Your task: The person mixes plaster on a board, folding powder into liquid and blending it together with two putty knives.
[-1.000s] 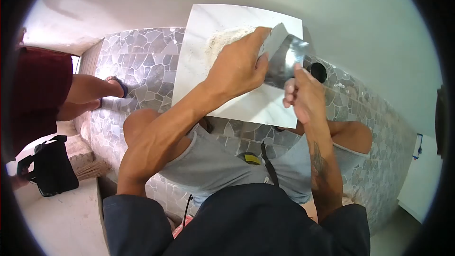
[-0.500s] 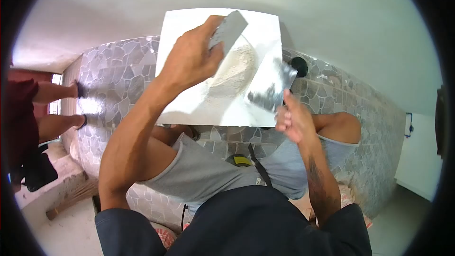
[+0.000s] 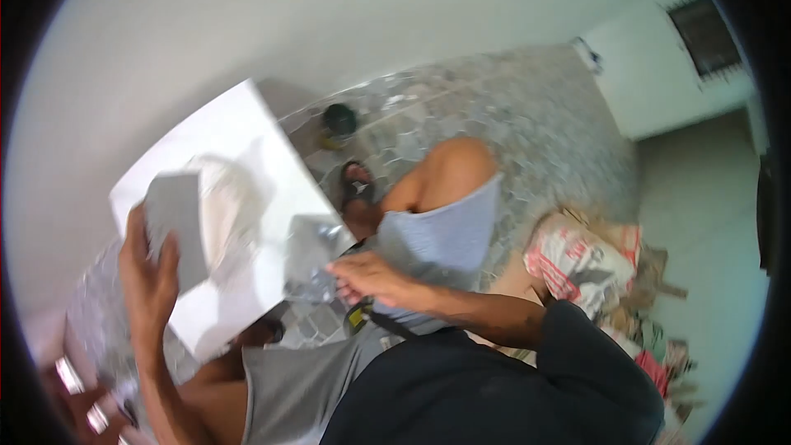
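My left hand [image 3: 148,268] grips a grey flat rectangular plate [image 3: 177,222] by its edge, fingers behind and thumb across the near face. It hovers over the left part of a white board [image 3: 247,128]. Beside the plate, a heap of pale powder or paste [image 3: 235,206] lies on that board; part of it is hidden. At the board's right corner, my right hand [image 3: 367,278] is closed around the handle of a broad metal putty knife [image 3: 311,259]. Its shiny blade looks blurred and points left over the board.
A dark green container [image 3: 339,119] stands on the stone-patterned floor [image 3: 527,132] beyond the board, near my sandalled foot [image 3: 357,185]. Printed sacks [image 3: 581,259] and scattered bits lie on the right. A pale wall [image 3: 395,8] rises ahead. A tape measure [image 3: 358,315] sits at my waist.
My view has swung to the right, so the board now appears left and tilted. The grey plate has turned more upright in my left hand. Both hands keep their tools.
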`<state>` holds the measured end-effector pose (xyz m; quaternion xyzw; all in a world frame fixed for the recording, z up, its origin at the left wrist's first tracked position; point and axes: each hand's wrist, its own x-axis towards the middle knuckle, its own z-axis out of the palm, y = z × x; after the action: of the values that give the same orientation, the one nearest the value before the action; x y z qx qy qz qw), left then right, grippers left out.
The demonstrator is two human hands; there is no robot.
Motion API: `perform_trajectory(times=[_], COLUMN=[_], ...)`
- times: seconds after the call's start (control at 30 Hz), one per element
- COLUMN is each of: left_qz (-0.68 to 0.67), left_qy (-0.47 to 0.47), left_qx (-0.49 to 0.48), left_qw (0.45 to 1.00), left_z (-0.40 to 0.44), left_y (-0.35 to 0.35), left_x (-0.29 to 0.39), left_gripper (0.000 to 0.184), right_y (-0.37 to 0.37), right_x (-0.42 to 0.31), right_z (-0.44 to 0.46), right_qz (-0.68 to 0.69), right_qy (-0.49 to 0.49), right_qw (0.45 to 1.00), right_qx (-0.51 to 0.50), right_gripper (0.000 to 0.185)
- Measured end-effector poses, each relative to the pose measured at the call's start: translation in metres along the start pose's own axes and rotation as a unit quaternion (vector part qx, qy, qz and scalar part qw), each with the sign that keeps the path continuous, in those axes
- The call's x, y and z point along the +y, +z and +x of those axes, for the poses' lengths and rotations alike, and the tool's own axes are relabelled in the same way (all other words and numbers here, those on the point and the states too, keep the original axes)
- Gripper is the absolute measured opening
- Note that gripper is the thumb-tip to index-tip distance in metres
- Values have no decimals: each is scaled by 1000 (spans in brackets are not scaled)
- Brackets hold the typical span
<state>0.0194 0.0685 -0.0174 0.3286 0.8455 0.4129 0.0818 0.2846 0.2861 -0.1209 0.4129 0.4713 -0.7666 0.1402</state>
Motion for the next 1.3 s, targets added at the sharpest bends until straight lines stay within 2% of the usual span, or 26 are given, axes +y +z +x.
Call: perform_trajectory(times=[0.03, 0.1, 0.2, 0.3, 0.4, 0.53, 0.6, 0.73, 0.83, 0.93, 1.03, 1.13, 1.3], left_qz=[15, 40, 32, 18, 6, 55, 27, 50, 61, 22, 2, 40, 4], left_qy=[1, -8, -10, -18, -37, -56, -62, -43, -55, -65, 7, 0, -16], left_qx=[-3, 0, -2, -13, -53, -58, -94, -66, -59, -69, -20, -21, -32], left_qw=[1000, 999, 999, 1000, 998, 995, 993, 996, 995, 995, 1000, 999, 999], left_z=[-2, -5, -6, -4, -3, -4, -2, -5, -6, -6, -6, -8, -8], left_y=[-1, 1, 4, 8, 5, 4, 0, 2, 1, 1, 8, 6, 8], left_x=[0, -2, -5, -7, -15, -10, -5, -17, -12, -6, 6, 11, 30], left_gripper=[49, 50, 52, 55, 61, 64, 65, 65, 65, 64, 47, 47, 46], right_y=[8, 7, 20, 26, 30, 28, 19, 8, 14, 22, 33, 43, 50], right_x=[-6, -2, -11, -13, -14, -17, -13, -9, -11, -9, -7, -16, -10], right_z=[-3, 4, 7, 18, 24, 16, 18, 16, 19, 29, 39, 34, 50], right_qz=[-16, -25, -76, -27, -60, -26, -5, 32, -4, -16, -40, -46, -9], right_qy=[-1, -21, -46, -40, -28, -33, -48, -47, -34, -35, -38, -50, -85], right_qw=[999, 999, 996, 999, 998, 999, 998, 997, 999, 999, 998, 997, 996], right_qx=[32, -31, -11, -22, -23, -31, -39, -53, -16, -17, 3, 25, -15], right_gripper=[31, 36, 39, 42, 41, 40, 40, 39, 38, 37, 33, 33, 38])
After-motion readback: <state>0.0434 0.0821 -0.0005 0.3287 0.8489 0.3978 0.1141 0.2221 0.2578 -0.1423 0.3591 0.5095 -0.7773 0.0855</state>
